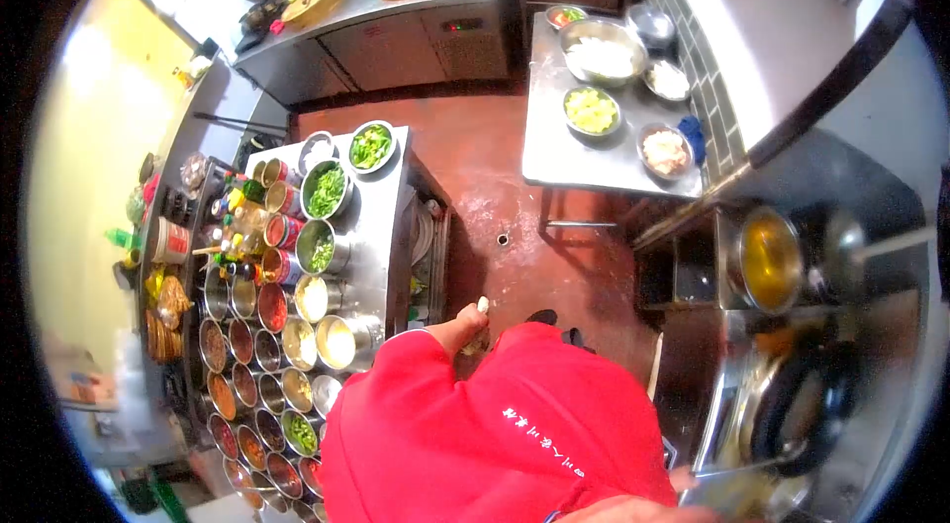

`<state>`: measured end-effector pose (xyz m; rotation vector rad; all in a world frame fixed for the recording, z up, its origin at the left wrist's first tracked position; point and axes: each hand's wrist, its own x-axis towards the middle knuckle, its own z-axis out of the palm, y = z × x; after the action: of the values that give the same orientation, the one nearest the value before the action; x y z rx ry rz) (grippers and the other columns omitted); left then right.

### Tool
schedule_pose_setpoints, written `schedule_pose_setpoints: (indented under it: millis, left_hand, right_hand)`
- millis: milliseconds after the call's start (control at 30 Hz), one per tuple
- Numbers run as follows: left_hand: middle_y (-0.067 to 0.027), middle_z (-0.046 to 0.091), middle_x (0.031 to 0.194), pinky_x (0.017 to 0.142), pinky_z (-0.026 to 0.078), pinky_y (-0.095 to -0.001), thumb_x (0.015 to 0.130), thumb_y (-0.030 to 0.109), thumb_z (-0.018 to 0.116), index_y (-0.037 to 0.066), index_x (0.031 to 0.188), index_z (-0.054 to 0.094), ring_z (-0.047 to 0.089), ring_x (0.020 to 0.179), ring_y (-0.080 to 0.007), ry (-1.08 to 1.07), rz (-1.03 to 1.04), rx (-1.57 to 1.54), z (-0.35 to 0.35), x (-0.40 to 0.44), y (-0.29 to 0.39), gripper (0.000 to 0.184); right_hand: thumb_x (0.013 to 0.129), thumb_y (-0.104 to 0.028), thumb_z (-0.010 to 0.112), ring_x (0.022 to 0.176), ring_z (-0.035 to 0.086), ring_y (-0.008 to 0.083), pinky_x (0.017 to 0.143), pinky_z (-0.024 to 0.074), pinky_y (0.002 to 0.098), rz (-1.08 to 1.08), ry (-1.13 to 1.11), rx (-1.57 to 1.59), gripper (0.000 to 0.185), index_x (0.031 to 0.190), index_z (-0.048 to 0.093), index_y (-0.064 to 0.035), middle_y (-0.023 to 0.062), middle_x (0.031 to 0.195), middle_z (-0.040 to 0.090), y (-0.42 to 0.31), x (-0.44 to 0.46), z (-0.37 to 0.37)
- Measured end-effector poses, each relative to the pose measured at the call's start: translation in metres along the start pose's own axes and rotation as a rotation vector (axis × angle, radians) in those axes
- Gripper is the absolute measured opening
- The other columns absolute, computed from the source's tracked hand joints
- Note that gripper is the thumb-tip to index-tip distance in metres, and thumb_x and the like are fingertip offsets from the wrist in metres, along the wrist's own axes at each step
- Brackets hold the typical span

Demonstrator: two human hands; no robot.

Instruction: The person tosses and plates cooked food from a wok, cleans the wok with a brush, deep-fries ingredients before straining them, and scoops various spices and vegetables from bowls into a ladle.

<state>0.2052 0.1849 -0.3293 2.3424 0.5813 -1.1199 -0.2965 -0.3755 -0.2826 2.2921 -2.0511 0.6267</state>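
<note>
My left hand (461, 329) is out in front of the red shirt (495, 414), over the floor. Its fingers are closed, with a small pale bit showing at the tip; what it holds is too small to make out. Low at the right, my right hand (683, 483) is partly cut off and blurred. It appears closed round the long metal handle of a ladle (737, 471), which reaches toward a dark wok (797, 414) on the stove. The ladle's far end is blurred. Behind the wok stands a metal pot of yellow oil (769, 261).
At left, a steel table (381, 216) bears many metal pots of seasonings and chopped greens (327, 191). A side table (554, 152) carries bowls of cut vegetables (591, 111). A back counter (416, 18) holds round chopping boards. Red wet floor (485, 167) lies between, with a drain.
</note>
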Motion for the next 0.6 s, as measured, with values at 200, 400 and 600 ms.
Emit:
schedule_pose_setpoints:
  millis: [200,400,600]
  left_hand:
    - [-0.0189,0.067,0.116,0.093,0.05,-0.0414,0.071,0.018,0.072,0.005,0.116,0.064,0.063,0.111,-0.0328,-0.062,0.133,-0.03,-0.011,0.017,0.033,0.048]
    - [-0.0188,0.066,0.118,0.094,0.049,-0.0421,0.072,0.022,0.072,0.006,0.121,0.061,0.063,0.112,-0.0329,-0.019,0.163,-0.031,-0.023,0.001,0.072,0.052]
    - [-0.0211,0.062,0.124,0.098,0.048,-0.0419,0.073,0.039,0.078,0.004,0.127,0.056,0.06,0.117,-0.0344,-0.01,0.179,-0.084,-0.011,0.005,0.069,0.068]
  right_hand:
    - [0.091,-0.019,0.058,0.096,0.056,0.0498,0.088,0.0425,0.0543,0.021,-0.234,-0.105,0.044,0.119,0.041,0.0114,0.035,0.108,0.055,0.015,0.005,-0.004]
    - [0.089,-0.013,0.059,0.097,0.056,0.0492,0.086,0.0424,0.0541,-0.057,-0.296,-0.188,0.042,0.116,0.041,0.0129,0.0347,0.107,0.055,0.063,0.018,0.033]
    - [0.087,-0.008,0.056,0.096,0.058,0.048,0.087,0.0421,0.054,0.282,-0.193,0.213,0.043,0.119,0.038,0.0152,0.0355,0.107,0.055,-0.074,-0.009,-0.066]
